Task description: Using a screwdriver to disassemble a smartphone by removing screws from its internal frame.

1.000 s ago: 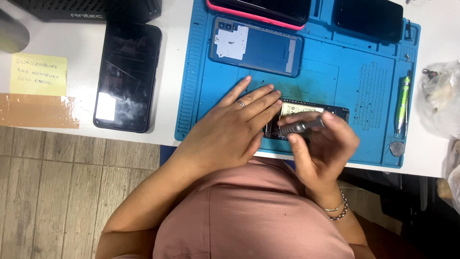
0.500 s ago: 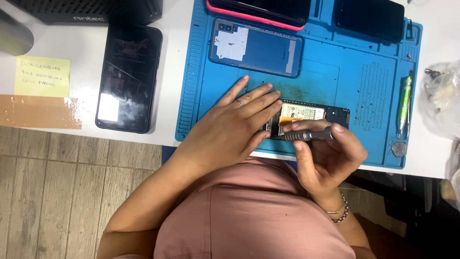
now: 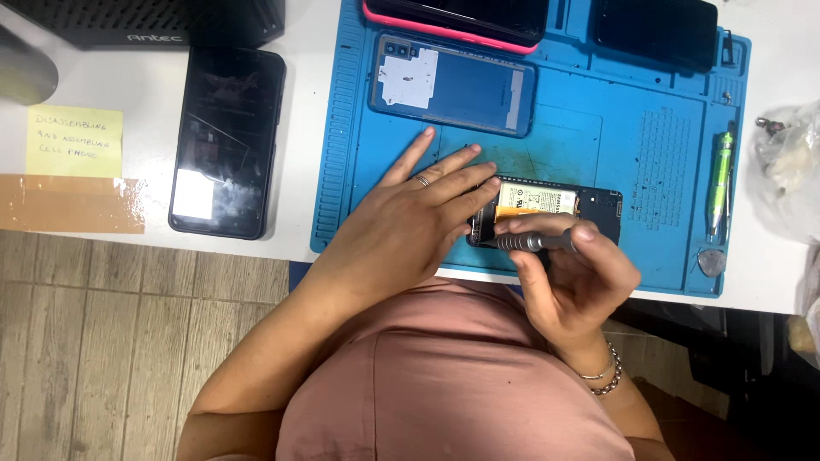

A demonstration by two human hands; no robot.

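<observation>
Fingers [image 3: 547,229] of the right hand [image 3: 576,286] close around a grey screwdriver [image 3: 534,242], its tip at the opened phone [image 3: 555,209] on the blue mat [image 3: 589,145]. The left hand [image 3: 401,230] lies flat, fingers spread, pressing the phone's left end, holding nothing.

Pink sleeveless top [image 3: 453,384]. Left hand [image 3: 401,226]: thin ring [image 3: 422,180]. Right hand [image 3: 576,282]: beaded silver bracelets [image 3: 602,380] at wrist.
</observation>
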